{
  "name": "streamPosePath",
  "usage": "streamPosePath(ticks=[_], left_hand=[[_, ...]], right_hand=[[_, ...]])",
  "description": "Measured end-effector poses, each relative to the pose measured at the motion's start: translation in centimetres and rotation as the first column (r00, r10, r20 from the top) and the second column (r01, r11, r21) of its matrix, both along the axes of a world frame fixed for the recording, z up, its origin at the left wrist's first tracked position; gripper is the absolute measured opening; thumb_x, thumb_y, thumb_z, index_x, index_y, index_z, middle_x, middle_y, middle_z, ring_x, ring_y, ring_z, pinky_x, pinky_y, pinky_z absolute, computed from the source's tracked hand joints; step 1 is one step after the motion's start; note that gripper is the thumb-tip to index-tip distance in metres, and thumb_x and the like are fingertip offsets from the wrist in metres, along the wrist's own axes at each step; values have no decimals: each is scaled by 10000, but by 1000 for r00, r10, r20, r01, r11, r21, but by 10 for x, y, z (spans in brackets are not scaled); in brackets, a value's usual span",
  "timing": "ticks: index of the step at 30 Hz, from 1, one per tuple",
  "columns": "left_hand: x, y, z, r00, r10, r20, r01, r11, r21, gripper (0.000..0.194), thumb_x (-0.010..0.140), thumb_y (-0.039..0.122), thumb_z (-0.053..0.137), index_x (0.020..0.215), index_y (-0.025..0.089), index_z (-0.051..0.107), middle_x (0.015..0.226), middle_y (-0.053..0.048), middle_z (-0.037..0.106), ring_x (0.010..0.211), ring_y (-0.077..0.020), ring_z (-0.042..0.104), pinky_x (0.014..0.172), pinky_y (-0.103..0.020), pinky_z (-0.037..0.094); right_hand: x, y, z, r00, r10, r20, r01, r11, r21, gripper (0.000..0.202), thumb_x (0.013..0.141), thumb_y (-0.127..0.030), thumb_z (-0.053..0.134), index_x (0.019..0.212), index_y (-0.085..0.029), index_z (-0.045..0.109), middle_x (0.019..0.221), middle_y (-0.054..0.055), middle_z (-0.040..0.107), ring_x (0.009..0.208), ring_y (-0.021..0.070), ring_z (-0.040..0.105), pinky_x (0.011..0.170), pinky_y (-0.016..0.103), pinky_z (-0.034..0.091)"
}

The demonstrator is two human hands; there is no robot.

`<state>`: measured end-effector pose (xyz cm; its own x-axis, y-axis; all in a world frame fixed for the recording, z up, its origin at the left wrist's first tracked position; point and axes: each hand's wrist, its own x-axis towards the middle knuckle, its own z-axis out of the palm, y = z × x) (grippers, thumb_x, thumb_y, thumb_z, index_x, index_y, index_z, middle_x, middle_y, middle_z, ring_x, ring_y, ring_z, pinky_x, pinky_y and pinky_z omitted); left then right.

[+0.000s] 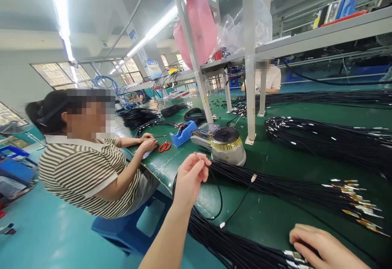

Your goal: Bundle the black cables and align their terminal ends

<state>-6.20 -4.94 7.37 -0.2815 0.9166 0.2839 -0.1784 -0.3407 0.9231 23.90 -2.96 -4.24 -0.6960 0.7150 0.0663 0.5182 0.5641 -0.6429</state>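
Observation:
My left hand [192, 175] is raised over the green table, thumb and fingers pinched together. A thin black cable [221, 197] seems to run from the pinch and curves down to the table; its end in the fingers is too small to make out. Low on the right, my right hand [327, 246] is loosely curled, with a gap between thumb and forefinger. It lies beside the white-tipped ends [294, 256] of a black cable bundle [232, 246]. Between the hands and the tape dispenser is another bundle [275, 183]. A short cable with a white connector [253, 178] lies across the table.
A round tape dispenser [228, 146] stands beyond my left hand, near a blue tape holder [183, 133] and red scissors [164, 146]. A co-worker in a striped shirt [82, 171] sits left. White posts [249, 56] carry a shelf; more cable coils [324, 142] lie right.

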Motion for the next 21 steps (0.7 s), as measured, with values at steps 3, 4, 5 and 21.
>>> streamPosePath(ticks=[3, 4, 5, 21], left_hand=[[28, 21, -26, 992, -123, -18, 121, 990, -76, 275, 733, 157, 553, 1008, 155, 534, 872, -50, 568, 620, -80, 490, 561, -216, 397], [38, 25, -36, 980, -194, -47, 186, 973, -133, 359, 709, 142, 564, 1063, 162, 511, 933, -67, 565, 669, -98, 512, 598, -236, 417], [49, 28, -45, 960, -260, -102, 237, 952, -195, 449, 688, 129, 572, 1123, 182, 475, 1024, -86, 541, 736, -119, 527, 630, -253, 432], [102, -1, -75, -88, -502, -860, 474, 739, -479, 254, 873, 259, 394, 767, 187, 612, 759, -7, 611, 748, -143, 540, 700, -233, 382]], right_hand=[[2, -2, 2, 999, -36, -1, 36, 999, -16, 203, 862, -286, 418, 842, -248, 617, 850, 34, 657, 797, 204, 607, 709, 277, 476], [3, -2, 3, 999, -43, -4, 43, 999, -22, 206, 866, -273, 408, 877, -246, 611, 889, 37, 657, 830, 204, 603, 732, 280, 471], [4, -2, 5, 999, -45, -1, 45, 999, -31, 212, 871, -260, 396, 904, -242, 604, 913, 37, 654, 848, 201, 598, 746, 281, 464], [-6, -10, 27, 1000, -20, -23, 19, 999, -50, 220, 872, -145, 386, 671, -187, 468, 728, -1, 504, 674, 133, 480, 607, 236, 377]])
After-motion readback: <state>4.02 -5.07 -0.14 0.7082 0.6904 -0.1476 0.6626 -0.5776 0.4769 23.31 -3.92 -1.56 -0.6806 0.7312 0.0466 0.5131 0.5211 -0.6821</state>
